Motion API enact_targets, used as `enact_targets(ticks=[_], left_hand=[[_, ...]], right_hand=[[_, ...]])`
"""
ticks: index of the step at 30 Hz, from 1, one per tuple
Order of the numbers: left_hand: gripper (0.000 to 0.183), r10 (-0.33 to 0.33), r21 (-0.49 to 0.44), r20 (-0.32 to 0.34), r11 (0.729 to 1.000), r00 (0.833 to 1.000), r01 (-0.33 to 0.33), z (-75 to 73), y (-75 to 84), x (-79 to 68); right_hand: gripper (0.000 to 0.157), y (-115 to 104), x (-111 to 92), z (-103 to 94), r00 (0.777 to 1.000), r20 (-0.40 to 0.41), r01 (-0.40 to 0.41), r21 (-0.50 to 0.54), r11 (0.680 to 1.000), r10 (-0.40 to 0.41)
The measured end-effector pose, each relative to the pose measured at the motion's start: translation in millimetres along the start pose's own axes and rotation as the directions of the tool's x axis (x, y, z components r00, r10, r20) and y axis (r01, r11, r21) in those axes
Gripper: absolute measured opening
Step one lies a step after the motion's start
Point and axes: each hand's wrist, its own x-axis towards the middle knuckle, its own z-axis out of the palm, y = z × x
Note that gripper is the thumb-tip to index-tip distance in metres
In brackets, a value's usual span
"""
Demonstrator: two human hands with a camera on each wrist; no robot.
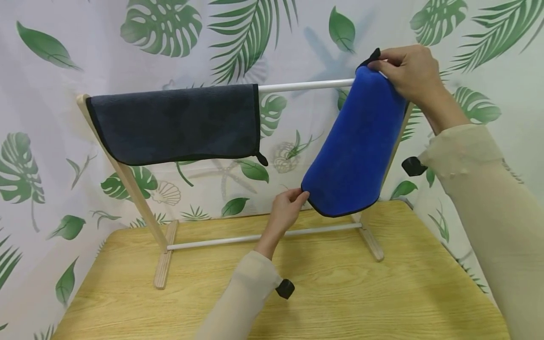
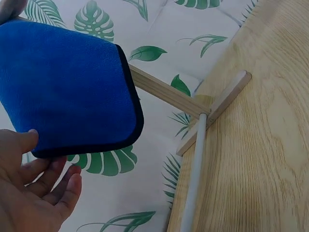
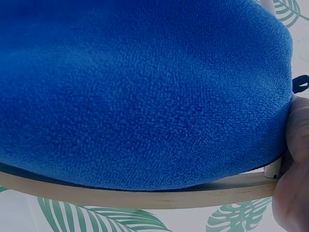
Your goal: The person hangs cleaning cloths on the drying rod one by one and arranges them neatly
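A blue towel [image 1: 354,146] with black edging hangs over the right part of the rack's white top bar [image 1: 306,86]. At its upper end, my right hand [image 1: 414,71] pinches the black-edged top just above the bar. Down at the lower left corner, my left hand [image 1: 286,208] pinches the edge between thumb and fingers; the left wrist view shows the thumb on the blue face of the towel [image 2: 72,92]. In the right wrist view the towel [image 3: 145,96] fills most of the picture, with part of the right hand [image 3: 294,169] at the right side.
A dark grey towel [image 1: 178,125] with black trim and a small loop lies folded over the bar's left part. The wooden rack's left post [image 1: 140,203] and lower white bar [image 1: 229,241] stand on a wood-grain table [image 1: 340,293]. Behind hangs a leaf-print cloth [image 1: 238,38].
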Motion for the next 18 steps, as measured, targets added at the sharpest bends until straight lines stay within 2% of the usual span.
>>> enact_targets(ticks=[2, 4, 9, 12, 18], left_hand=[[0.044, -0.019, -0.080, 0.023, 0.997, 1.000, 0.021, 0.9, 0.4, 1.0], [0.045, -0.034, -0.189, 0.041, 0.981, 0.999, 0.041, 1.3, 0.6, 2.7], [0.045, -0.079, -0.450, 0.062, 0.887, 0.995, 0.098, -0.1, 6.1, 5.8], [0.043, -0.082, -0.517, 0.079, 0.849, 0.993, 0.111, -2.8, 13.3, 6.1], [0.038, -0.041, -0.556, 0.115, 0.825, 0.992, 0.099, -8.6, 29.6, 6.6]], right_hand=[[0.040, 0.1, -0.1, 0.1, 1.000, 0.002, -0.001, -0.001, 1.000, 0.001], [0.041, -0.1, -0.2, 0.3, 1.000, 0.005, -0.006, 0.003, 1.000, 0.006], [0.041, -0.5, -0.8, 0.7, 1.000, 0.007, -0.010, 0.011, 1.000, 0.010], [0.041, -0.4, -1.1, 0.5, 1.000, 0.007, -0.006, 0.005, 1.000, 0.005], [0.040, -0.4, -0.8, 0.3, 1.000, 0.005, -0.003, -0.003, 1.000, 0.003]])
